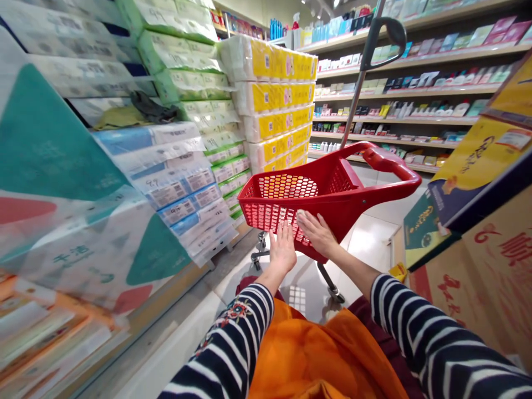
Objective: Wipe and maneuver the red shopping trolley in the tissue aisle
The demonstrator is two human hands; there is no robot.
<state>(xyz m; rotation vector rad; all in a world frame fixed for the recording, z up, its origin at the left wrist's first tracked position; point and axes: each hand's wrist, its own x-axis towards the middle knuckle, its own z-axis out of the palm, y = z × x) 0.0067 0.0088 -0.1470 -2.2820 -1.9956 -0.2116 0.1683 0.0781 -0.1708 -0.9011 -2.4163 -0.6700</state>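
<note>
A red plastic shopping cart point(349, 208) with a honeycomb mesh basket stands right in front of me on small wheels, its looped handle rising to the right. My left hand point(283, 248) is at the lower side of the basket, fingers stretched out and pointing away from me. Just right of it, my right hand point(316, 233) lies flat near the same side wall, fingers extended. Both palms face the cart and neither hand grips anything. Whether the palms press on the mesh or hover just off it, I cannot tell. No goods show inside the visible part of the basket.
Stacked tissue packs point(178, 183) line the left, with yellow-and-white packs point(274, 111) behind the cart. Cardboard boxes point(490, 266) stand close on the right. Shelves of small goods point(415, 97) run across the back. A metal pole with a grey handle point(353, 111) rises behind the cart.
</note>
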